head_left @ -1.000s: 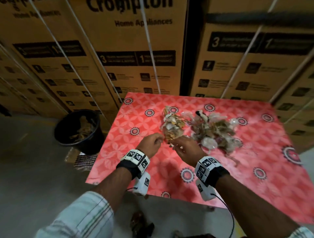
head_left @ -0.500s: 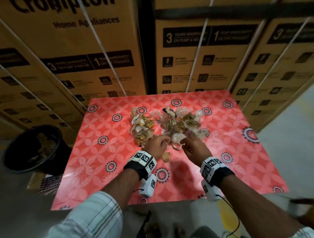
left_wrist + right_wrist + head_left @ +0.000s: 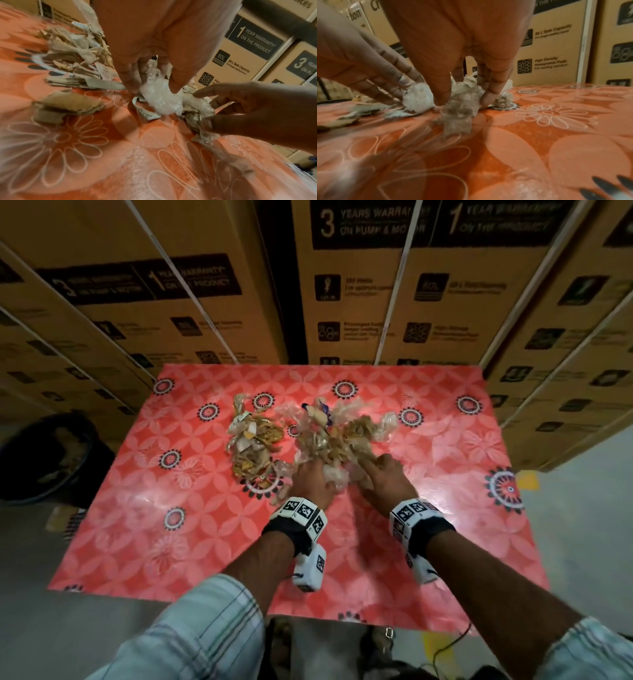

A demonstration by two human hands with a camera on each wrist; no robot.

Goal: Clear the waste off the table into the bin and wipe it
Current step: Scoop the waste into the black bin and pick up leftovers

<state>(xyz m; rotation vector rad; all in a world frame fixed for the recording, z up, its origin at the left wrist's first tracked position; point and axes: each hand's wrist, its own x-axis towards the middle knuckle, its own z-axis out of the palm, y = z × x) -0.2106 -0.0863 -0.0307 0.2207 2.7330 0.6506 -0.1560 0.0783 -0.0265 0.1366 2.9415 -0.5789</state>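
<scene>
Two heaps of waste lie on the red flowered table (image 3: 171, 542): a left heap of brown paper scraps (image 3: 253, 443) and a right heap of scraps and clear plastic (image 3: 342, 436). Both hands are at the near edge of the right heap. My left hand (image 3: 313, 474) has its thumb and fingers around a crumpled clear plastic wad (image 3: 161, 98). My right hand (image 3: 380, 470) closes its thumb and fingers on crumpled brownish scraps (image 3: 462, 100). A black bin (image 3: 51, 453) with some waste in it stands on the floor left of the table.
Stacked cardboard appliance boxes (image 3: 376, 285) wall off the table's far side and both flanks. A torn cardboard bit (image 3: 68, 106) lies loose near the left hand. A checked cloth (image 3: 72, 525) lies on the floor by the bin.
Both hands have shifted from the left heap to the near edge of the right heap and closed in on it. The view has turned right, so the bin now sits at the left edge.
</scene>
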